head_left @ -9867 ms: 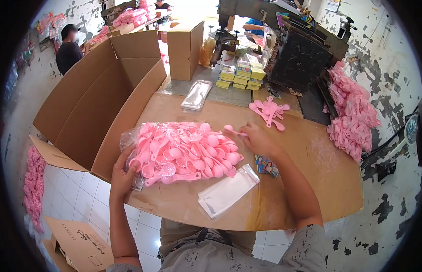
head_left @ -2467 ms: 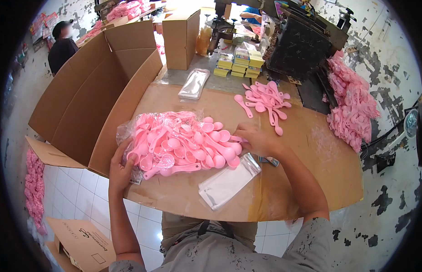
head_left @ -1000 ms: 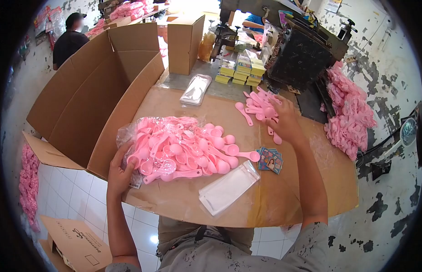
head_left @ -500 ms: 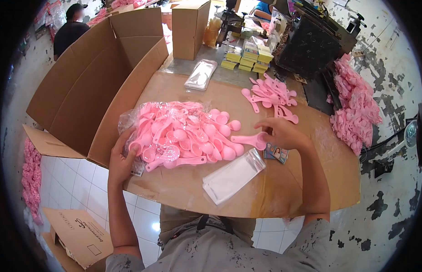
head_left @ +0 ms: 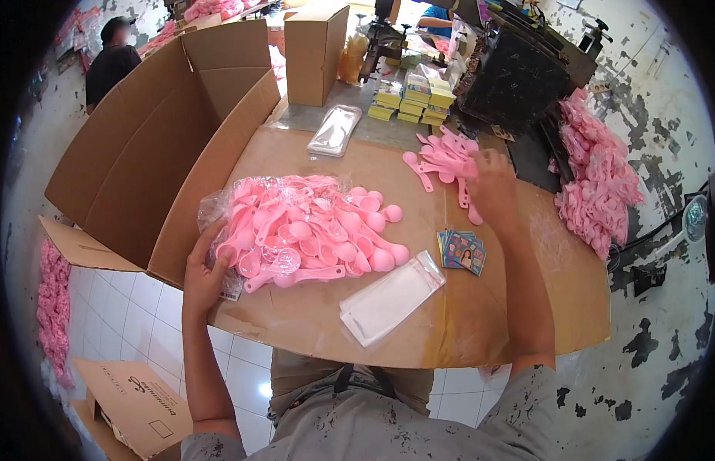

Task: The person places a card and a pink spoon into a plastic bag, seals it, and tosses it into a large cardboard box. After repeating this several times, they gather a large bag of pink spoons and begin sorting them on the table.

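Observation:
A big heap of pink measuring spoons [head_left: 311, 230] lies on the cardboard-covered table, partly inside a clear plastic bag [head_left: 213, 207]. My left hand [head_left: 206, 265] grips the bag's left edge, thumb over the nearest spoons. At the smaller pile of pink spoons [head_left: 442, 157], my right hand [head_left: 493, 184] has its fingers curled round a pink measuring spoon [head_left: 463, 166], which overlaps the pile; the fingertips are partly hidden. Closer to me are a few small picture cards [head_left: 463, 252] and a stack of clear flat sleeves [head_left: 392, 300].
An open carton [head_left: 211, 165] stands at the left, and a tall box [head_left: 315, 58] at the back. More sleeves [head_left: 335, 131], stacked yellow-edged cards [head_left: 411, 96] and a black machine [head_left: 515, 73] occupy the far side. Pink bundles [head_left: 596, 177] hang at right. A person [head_left: 111, 65] is at far left.
My right hand has moved up and away from the big heap to the small pile, taking a spoon from beside the cards. The cards are now uncovered. My left hand stays on the bag.

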